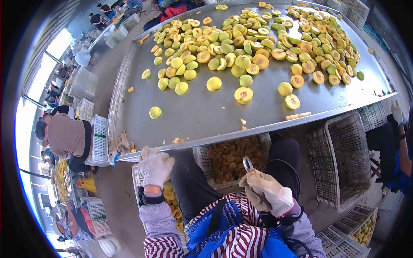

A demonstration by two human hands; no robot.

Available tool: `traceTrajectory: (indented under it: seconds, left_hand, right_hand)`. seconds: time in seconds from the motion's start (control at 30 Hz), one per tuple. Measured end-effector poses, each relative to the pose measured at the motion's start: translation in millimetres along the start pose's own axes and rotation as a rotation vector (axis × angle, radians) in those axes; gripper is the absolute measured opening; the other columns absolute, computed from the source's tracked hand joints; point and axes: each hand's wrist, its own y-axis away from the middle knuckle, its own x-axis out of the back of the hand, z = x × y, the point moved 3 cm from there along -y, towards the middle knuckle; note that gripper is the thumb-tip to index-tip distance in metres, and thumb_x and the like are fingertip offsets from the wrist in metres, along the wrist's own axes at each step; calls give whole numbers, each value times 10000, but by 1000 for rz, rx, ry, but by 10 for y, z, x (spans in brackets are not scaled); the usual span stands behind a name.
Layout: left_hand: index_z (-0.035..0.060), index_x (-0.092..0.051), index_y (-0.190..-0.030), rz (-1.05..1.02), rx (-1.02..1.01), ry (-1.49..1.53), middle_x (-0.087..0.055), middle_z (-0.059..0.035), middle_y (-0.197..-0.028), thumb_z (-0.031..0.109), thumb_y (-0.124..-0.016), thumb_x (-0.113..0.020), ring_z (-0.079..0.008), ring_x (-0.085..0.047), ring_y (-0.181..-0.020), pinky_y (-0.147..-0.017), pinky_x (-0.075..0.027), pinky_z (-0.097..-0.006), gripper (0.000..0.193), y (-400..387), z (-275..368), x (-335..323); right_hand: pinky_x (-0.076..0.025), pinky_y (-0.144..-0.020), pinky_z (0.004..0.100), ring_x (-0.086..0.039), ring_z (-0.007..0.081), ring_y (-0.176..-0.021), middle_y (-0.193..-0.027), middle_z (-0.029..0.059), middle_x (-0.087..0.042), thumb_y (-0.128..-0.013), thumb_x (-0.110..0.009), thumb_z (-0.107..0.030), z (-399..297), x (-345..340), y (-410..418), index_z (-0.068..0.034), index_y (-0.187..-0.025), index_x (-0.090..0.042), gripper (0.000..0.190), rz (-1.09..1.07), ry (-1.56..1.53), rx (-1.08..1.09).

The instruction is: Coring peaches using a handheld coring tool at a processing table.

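Note:
My left hand (156, 166), in a pale knitted glove, is at the near edge of the metal table (180, 122), above a crate of yellow fruit halves (172, 200). Its palm faces away, so whether it holds anything is hidden. In my right hand (267, 192), also gloved, is a hand tool with a metal loop (247, 163) at its end; the fingers cover its handle. Many halved yellow-green stone fruits (226, 48) are spread over the table's far half. Nearer me lie a single fruit piece (155, 112) and a cut-side-up half (243, 95).
A crate of brownish fruit scraps (235, 158) stands between my legs. An unfilled plastic crate (348, 161) is at the right. Worn gloves (124, 143) lie on the table's left corner, and a wooden stick (297, 116) near its front edge. Other people (67, 133) sit at the left.

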Motion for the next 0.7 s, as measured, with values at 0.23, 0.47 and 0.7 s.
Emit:
traceTrajectory:
  seconds: [0.23,0.47,0.7]
  left_hand:
    - [131,-663,-1223,-163,-59,800,-612,-136,-1329,469,-881,-661,-364,-599,-1189,-1045,-444,-444,480,-1194,1415,32]
    - [50,-573,-1284,-187,-103,454,-640,-149,-1219,393,-845,-709,-356,-604,-1165,-1023,-473,-402,573,-1876,2158,-983]
    - [58,-553,-1270,-731,-8,1650,-648,-138,-1213,254,-827,-743,-260,-680,-1005,-781,-592,-368,521,-1161,2155,-389]
  right_hand:
    - [-431,-624,234,-531,65,-672,-765,-4,-560,-967,-631,-269,-87,89,-87,-15,-1105,-578,294,161,193,122]
    - [-423,-678,238,-519,62,-729,-805,-5,-588,-917,-667,-259,-214,219,56,-23,-1050,-617,275,321,175,183]
    - [-471,-713,288,-563,105,-745,-813,32,-619,-893,-713,-266,-449,258,104,-35,-1015,-624,276,453,372,265]
